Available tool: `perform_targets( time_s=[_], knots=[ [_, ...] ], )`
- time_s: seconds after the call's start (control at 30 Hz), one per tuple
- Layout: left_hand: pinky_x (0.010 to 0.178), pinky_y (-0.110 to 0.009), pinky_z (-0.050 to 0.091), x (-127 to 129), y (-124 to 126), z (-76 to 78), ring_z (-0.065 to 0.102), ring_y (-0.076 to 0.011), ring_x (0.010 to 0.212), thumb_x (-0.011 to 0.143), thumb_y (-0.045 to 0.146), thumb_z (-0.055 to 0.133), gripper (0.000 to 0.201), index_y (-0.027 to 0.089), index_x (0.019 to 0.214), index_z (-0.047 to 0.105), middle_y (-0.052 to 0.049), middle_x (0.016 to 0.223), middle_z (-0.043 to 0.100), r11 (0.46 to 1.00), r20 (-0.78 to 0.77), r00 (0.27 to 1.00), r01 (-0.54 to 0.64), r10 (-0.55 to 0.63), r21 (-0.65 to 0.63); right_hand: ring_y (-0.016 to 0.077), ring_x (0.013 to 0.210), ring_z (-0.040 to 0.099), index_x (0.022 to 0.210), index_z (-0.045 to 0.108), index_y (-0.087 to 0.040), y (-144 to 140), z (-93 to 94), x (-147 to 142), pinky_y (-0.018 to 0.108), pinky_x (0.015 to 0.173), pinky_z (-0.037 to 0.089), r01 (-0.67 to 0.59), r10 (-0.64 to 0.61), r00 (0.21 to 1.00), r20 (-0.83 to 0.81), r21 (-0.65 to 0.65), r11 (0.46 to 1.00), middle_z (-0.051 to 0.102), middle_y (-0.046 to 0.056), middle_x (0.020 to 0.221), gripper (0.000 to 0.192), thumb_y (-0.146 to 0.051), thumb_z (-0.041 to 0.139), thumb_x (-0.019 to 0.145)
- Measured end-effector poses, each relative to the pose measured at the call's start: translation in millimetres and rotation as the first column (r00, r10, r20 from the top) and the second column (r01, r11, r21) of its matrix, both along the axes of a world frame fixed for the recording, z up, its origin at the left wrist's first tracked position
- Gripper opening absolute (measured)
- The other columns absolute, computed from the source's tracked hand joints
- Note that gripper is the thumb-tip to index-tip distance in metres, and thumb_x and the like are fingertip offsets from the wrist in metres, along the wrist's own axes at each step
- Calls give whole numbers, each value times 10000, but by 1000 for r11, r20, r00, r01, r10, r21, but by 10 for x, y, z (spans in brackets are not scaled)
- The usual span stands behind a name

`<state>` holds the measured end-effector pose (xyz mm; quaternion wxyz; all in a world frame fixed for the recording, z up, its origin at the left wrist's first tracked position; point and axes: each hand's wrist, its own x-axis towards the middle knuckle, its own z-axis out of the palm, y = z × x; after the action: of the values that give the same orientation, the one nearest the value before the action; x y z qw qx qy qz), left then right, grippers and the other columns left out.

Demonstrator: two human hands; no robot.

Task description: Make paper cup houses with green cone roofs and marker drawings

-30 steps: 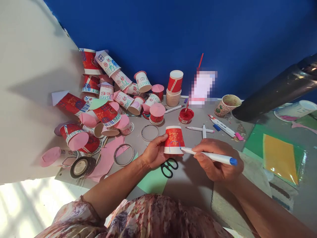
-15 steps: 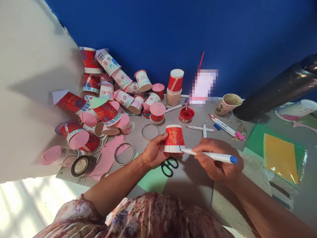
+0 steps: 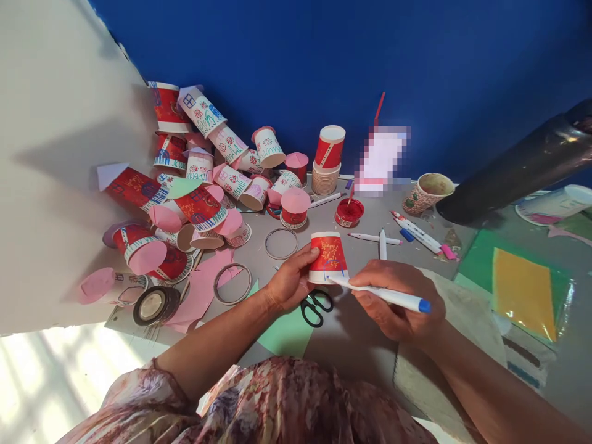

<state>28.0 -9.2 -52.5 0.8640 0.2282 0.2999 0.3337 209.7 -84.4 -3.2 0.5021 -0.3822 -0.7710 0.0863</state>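
My left hand (image 3: 295, 279) is closed around the left side of a red and white paper cup (image 3: 327, 250), held upside down with its wide white rim at the bottom. Gold lettering and a blue arch-shaped line show on the cup's front. In my right hand (image 3: 401, 299) is a white marker (image 3: 391, 296) with a blue end, gripped like a pen. The marker's tip meets the white band near the cup's rim. Below the cup lie black-handled scissors (image 3: 317, 308) on a light green paper sheet (image 3: 289, 333).
Decorated paper cups (image 3: 203, 203) with pink paper tops are piled at left. Tape rolls (image 3: 232, 283) lie before them. Behind the held cup stand a cup stack (image 3: 326, 179) and a red paint pot (image 3: 349, 213). Markers (image 3: 419, 233) and a black pipe (image 3: 513, 166) are at right.
The marker and my right hand have shifted left along the cup's lower white band. The cup has turned or moved slightly right in my left hand.
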Motion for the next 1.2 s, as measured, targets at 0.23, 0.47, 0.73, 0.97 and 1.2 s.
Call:
perform_targets(
  time_s=[0.23,0.47,0.73,0.97,1.2],
  knots=[
    [838,-324,574,28,-23,41,734,-233,916,829,290,765,310,125,1083,702,-108,1023,765,999,-46,998,-28,30,36,170,559,654,965,653,-216,32,14,-14,294,516,503,-33,33,998,44,-8,999,715,29,690,90,-174,576,949],
    [741,-273,561,26,-17,2,709,-187,818,791,314,805,312,140,1030,706,-73,942,752,999,-49,998,-40,41,36,169,544,655,962,670,-215,17,11,-5,295,511,503,106,-108,992,61,23,994,729,26,694,111,-153,583,932],
    [742,-265,574,21,-22,12,701,-168,794,782,315,817,306,143,1013,714,-69,945,756,998,-46,998,-40,42,41,169,561,683,957,670,-204,36,4,1,291,529,511,178,-188,976,111,95,979,742,23,696,95,-155,593,934],
    [798,-308,580,24,-37,11,724,-209,855,780,329,820,376,135,1079,703,-98,989,770,998,-34,999,-15,17,66,177,562,666,966,671,-200,49,-26,-1,300,535,495,144,-155,982,109,98,985,740,30,697,83,-156,612,928],
    [831,-328,574,21,-42,13,734,-238,915,765,340,834,420,138,1111,706,-111,1035,770,997,-35,999,-2,5,76,164,532,638,991,659,-212,45,-2,18,289,494,479,65,-71,993,99,64,996,732,18,697,124,-137,599,912]
  ],
)
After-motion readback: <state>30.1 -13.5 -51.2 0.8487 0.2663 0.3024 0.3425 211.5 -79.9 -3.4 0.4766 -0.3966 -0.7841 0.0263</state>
